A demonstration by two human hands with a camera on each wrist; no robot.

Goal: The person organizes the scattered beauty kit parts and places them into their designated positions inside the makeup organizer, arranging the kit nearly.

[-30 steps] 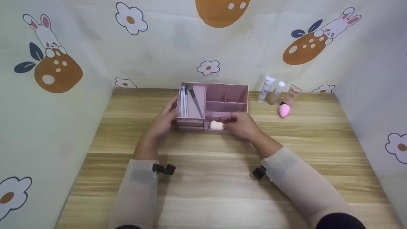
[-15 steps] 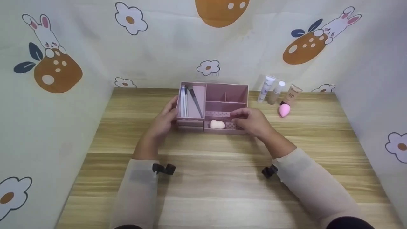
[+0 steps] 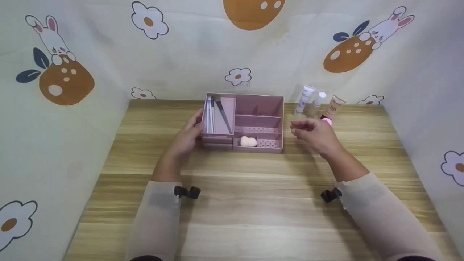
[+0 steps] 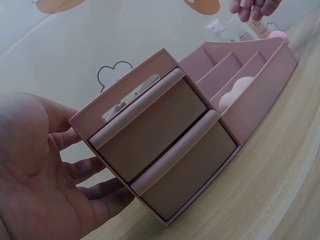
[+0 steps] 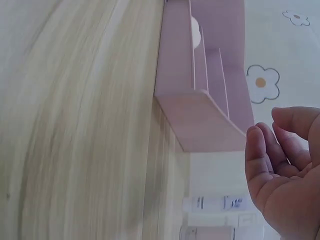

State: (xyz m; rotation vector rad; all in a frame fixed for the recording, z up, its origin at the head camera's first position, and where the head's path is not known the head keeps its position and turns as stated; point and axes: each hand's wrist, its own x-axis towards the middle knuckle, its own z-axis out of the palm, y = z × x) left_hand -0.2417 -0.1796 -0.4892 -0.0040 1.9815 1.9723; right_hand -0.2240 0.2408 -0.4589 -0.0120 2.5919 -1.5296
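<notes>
A pink desktop organizer [image 3: 258,149] stands at the back of the wooden table. My left hand [image 3: 185,139] rests against its left side, and in the left wrist view the fingertips touch that wall near two drawers [image 4: 185,165]. Makeup brushes [image 3: 222,112] lie in its top left tray. A cream-coloured makeup sponge [image 3: 248,141] sits in the front compartment. To the right of the organizer, my right hand [image 3: 317,136] is in the air with fingers loosely bent and nothing between them. It partly hides a pink makeup sponge [image 3: 327,121].
Behind the right hand stand a white tube [image 3: 304,99], a bottle with a white cap [image 3: 319,100] and a beige BB cream tube [image 3: 335,105]. A patterned cloth wall [image 3: 188,54] rises directly behind the table [image 3: 232,203].
My right hand has left the front compartment, where the cream sponge stays, and has moved right toward the pink sponge. The left hand has kept its place on the organizer.
</notes>
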